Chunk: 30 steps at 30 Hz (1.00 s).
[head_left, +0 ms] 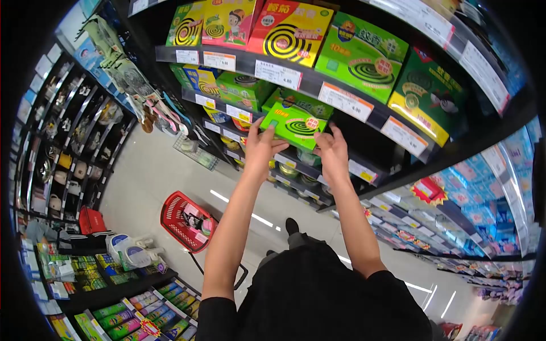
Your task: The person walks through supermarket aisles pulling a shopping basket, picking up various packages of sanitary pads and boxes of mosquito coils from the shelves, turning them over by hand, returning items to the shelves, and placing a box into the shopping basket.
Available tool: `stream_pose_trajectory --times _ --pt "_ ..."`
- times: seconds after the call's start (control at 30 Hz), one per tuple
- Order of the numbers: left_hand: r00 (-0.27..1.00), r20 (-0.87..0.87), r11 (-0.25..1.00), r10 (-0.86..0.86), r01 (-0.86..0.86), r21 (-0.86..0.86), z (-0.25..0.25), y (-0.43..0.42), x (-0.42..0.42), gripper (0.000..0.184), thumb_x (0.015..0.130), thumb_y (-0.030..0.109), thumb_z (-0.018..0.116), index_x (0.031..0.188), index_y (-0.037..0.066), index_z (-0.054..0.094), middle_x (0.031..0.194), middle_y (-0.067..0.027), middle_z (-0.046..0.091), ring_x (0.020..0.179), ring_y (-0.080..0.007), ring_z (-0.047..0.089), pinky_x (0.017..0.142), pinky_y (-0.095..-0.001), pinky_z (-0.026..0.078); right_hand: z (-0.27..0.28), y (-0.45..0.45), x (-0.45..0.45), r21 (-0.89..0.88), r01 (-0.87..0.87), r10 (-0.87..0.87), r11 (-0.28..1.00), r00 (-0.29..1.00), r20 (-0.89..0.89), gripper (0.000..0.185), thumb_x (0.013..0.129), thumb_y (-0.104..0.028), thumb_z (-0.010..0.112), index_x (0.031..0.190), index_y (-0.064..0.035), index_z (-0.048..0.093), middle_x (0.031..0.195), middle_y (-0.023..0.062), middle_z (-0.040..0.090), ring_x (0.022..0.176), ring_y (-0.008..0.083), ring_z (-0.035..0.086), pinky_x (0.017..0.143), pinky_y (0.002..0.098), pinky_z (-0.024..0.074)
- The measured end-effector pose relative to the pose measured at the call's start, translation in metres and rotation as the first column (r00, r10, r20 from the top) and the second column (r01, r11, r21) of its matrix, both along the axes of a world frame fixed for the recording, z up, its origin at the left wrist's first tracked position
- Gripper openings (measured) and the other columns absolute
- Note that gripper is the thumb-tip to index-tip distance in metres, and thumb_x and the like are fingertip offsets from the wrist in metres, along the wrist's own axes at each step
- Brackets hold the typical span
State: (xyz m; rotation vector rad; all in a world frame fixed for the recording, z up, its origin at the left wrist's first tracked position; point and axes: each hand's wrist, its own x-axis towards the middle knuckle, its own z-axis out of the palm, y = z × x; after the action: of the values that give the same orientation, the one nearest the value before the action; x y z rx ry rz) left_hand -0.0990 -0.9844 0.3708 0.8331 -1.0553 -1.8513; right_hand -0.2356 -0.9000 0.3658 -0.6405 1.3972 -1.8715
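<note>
A green box of mosquito coils (294, 124), with a black spiral printed on its front, is held at the edge of a middle shelf. My left hand (260, 149) grips its left end, and my right hand (333, 149) has the right end, thumb on the front. Behind it on the same shelf stand more green boxes (245, 88), partly covered by the held one. On the shelf above are a yellow and red coil box (290, 33), a green coil box (362, 55) and a dark green and yellow box (425, 94).
Price tags (277, 74) line the shelf edges. A red shopping basket (186, 221) with items inside stands on the floor to the left, its black handle near my left arm. Spray cans (116, 321) fill a display at the lower left. Blue packages (483, 187) line shelves on the right.
</note>
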Motion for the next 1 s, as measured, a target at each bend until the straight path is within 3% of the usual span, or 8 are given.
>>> stream_pose_trajectory --times 0.13,0.3,0.4,0.5,0.53,0.67,0.83,1.0 --pt "0.991 0.132 0.999 0.014 -0.009 -0.036 0.0 -0.034 -0.029 0.056 0.091 0.012 0.048 0.137 -0.003 0.019 0.106 -0.0214 0.053 0.083 -0.0272 0.064 0.071 -0.0325 0.055 -0.013 -0.043 -0.028 -0.021 0.016 -0.017 1.0 0.999 -0.036 0.054 0.086 -0.008 0.058 0.132 0.003 0.033 0.108 0.0105 0.057 0.093 0.0164 0.056 0.067 0.0277 0.0481" --pt "0.963 0.216 0.979 0.163 -0.131 -0.155 -0.024 -0.063 -0.045 0.058 0.09 0.012 0.05 0.136 -0.009 0.02 0.087 -0.0177 0.058 0.061 -0.0198 0.064 0.053 -0.0281 0.053 -0.01 -0.066 -0.032 0.106 0.032 -0.026 0.994 0.998 -0.059 0.038 0.085 -0.014 0.062 0.119 -0.0018 0.05 0.104 0.0086 0.058 0.089 0.0151 0.057 0.065 0.0274 0.0492" --pt "0.912 0.274 0.937 0.305 -0.235 -0.26 -0.032 -0.064 -0.052 0.051 0.089 0.013 0.054 0.128 -0.01 0.03 0.074 -0.0141 0.059 0.054 -0.0179 0.062 0.049 -0.0279 0.05 -0.014 -0.074 -0.041 0.373 0.025 0.106 0.927 0.939 -0.327 0.028 0.087 -0.022 0.059 0.102 0.002 0.058 0.085 0.0133 0.064 0.072 0.0172 0.061 0.064 0.0297 0.0483" --pt "0.85 0.323 0.892 0.416 -0.314 -0.324 -0.034 -0.061 -0.057 0.045 0.088 0.013 0.056 0.12 -0.01 0.036 0.068 -0.0121 0.06 0.05 -0.0167 0.059 0.046 -0.028 0.048 -0.024 -0.078 -0.043 0.141 0.114 0.004 0.983 0.765 -0.644 0.027 0.086 -0.02 0.059 0.102 0.0023 0.058 0.087 0.0135 0.064 0.075 0.018 0.062 0.068 0.0311 0.0481" --pt "0.837 0.355 0.891 0.417 -0.301 -0.339 -0.035 -0.061 -0.057 0.045 0.088 0.013 0.056 0.121 -0.01 0.036 0.069 -0.0121 0.06 0.05 -0.0167 0.059 0.046 -0.0279 0.048 -0.02 -0.077 -0.043 0.208 0.053 0.087 0.977 0.787 -0.61 0.033 0.086 -0.018 0.06 0.114 -0.001 0.055 0.101 0.0116 0.064 0.091 0.0201 0.061 0.082 0.0311 0.0445" --pt "0.865 0.314 0.905 0.392 -0.301 -0.301 -0.042 -0.058 -0.057 0.048 0.088 0.012 0.056 0.124 -0.009 0.032 0.069 -0.0118 0.06 0.055 -0.016 0.06 0.05 -0.0271 0.048 -0.005 -0.072 -0.037 0.395 0.055 0.211 0.917 0.775 -0.596 0.037 0.084 -0.018 0.061 0.117 -0.0024 0.054 0.102 0.0132 0.063 0.093 0.0222 0.061 0.084 0.0308 0.0437" --pt "0.933 0.148 0.901 0.329 -0.263 -0.344 -0.068 -0.02 -0.012 0.051 0.09 0.008 0.052 0.132 -0.004 0.026 0.082 -0.0123 0.06 0.07 -0.0163 0.061 0.063 -0.0262 0.05 -0.021 -0.059 -0.046 0.318 0.037 0.177 0.947 0.766 -0.618 0.043 0.084 -0.017 0.061 0.121 0.0023 0.05 0.092 0.0116 0.061 0.075 0.0181 0.058 0.072 0.0296 0.0457" --pt "0.798 0.486 0.934 0.356 -0.325 -0.15 -0.178 0.064 0.111 0.037 0.089 0.011 0.048 0.123 -0.003 0.045 0.085 -0.0122 0.062 0.074 -0.0155 0.061 0.067 -0.0262 0.05 -0.025 -0.002 -0.019 0.007 0.08 -0.059 0.997 0.785 -0.616 0.03 0.088 -0.007 0.055 0.116 0.003 0.054 0.082 0.0033 0.055 0.067 0.0073 0.048 0.061 0.0211 0.0416"
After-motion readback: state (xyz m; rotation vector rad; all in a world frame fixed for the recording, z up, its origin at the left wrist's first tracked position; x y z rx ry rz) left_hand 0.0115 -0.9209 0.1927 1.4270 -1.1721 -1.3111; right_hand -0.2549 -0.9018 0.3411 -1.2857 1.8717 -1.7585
